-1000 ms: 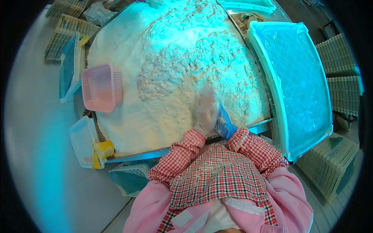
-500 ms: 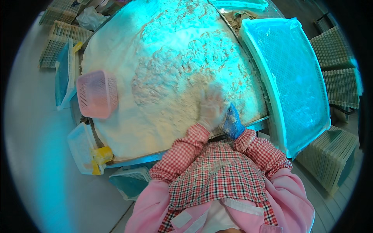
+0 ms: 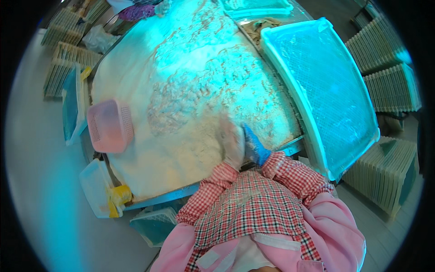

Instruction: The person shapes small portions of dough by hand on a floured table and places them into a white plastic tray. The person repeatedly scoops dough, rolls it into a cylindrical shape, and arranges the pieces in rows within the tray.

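Note:
My left hand (image 3: 233,143), in a pale, flour-dusted glove, is at the near edge of a work table covered in white powder (image 3: 149,163). Its fingers look stretched out, though motion blurs them. Close against it on the right is my right hand (image 3: 256,148) in a blue glove, fingers extended and pointing up and to the left. The palms face each other, and I see nothing held between them. Whether they touch, I cannot tell. Beyond the hands, the powder is heaped in a rough, lumpy patch (image 3: 172,104).
A pink basket (image 3: 108,127) stands on the table's left side. Mesh-covered trays (image 3: 324,90) line the right edge. Stacked slatted frames (image 3: 385,167) stand on the floor at both sides. At the far left edge are a co-worker's purple sleeve (image 3: 136,12) and hand (image 3: 163,7).
My hands have come closer together, palms turning toward each other. The view has shifted slightly, and a co-worker's sleeve and hand now show at the far edge.

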`<state>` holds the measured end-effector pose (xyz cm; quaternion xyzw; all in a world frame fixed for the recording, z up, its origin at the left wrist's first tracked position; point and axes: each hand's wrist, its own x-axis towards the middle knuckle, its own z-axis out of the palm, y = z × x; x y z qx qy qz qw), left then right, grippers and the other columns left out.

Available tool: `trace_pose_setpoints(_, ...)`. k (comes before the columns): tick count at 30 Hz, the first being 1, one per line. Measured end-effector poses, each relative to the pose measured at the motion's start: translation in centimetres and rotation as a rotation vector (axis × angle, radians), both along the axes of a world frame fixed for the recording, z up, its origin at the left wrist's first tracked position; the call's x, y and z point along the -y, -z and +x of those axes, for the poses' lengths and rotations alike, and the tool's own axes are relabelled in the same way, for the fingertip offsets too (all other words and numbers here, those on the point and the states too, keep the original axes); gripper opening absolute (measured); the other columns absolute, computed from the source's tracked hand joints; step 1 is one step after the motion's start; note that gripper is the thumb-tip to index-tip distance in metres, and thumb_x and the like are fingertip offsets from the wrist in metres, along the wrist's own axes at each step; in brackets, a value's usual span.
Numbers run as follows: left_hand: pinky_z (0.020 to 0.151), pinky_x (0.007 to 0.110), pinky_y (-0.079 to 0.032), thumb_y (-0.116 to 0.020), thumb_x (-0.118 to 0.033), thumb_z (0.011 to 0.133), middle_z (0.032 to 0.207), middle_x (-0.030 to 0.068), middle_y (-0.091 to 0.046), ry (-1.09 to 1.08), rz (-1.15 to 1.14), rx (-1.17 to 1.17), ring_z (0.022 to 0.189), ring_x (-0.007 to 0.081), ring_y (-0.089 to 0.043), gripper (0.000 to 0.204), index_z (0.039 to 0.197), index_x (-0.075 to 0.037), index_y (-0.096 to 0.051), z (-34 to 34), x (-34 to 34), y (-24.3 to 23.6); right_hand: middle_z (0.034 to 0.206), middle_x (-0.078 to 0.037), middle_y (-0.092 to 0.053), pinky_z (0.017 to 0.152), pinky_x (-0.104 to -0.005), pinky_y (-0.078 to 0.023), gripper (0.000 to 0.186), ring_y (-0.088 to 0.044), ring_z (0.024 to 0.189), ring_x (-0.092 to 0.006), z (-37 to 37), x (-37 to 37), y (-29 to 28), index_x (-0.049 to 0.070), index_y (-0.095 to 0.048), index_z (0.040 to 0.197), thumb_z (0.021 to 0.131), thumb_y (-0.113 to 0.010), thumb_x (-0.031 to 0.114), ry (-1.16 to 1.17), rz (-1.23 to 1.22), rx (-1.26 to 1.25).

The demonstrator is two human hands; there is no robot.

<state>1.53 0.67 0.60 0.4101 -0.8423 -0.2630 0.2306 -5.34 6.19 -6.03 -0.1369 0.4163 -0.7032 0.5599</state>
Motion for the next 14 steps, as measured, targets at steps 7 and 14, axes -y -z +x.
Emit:
trace_pose_setpoints(7,0.113,0.054,-0.016,-0.051,-0.029,0.092,0.15,0.0188,-0.032,0.333,0.02,-0.008,0.14,0.0393,-0.024,0.058,0.143,-0.006,-0.037,1.0,1.4,1.1,0.132,-0.006,-0.053,0.095,-0.0386,-0.047,0.056,-0.056,0.112,-0.0219,-2.6,-2.8,-5.4,0.014,-0.041,0.141,0.098,-0.04,0.05,-0.004,0.1,0.774)
trace_pose_setpoints(14,0.115,0.054,-0.007,-0.061,-0.05,0.084,0.157,0.0149,-0.018,0.402,-0.259,0.702,0.145,0.0373,-0.009,0.084,0.148,-0.006,-0.028,6.6,3.3,2.2,0.099,-0.004,-0.058,0.067,-0.0479,-0.053,0.054,-0.058,0.086,-0.0175,-11.1,-12.9,-10.6,0.013,-0.055,0.12,0.088,-0.057,0.057,-0.061,0.546,0.097)
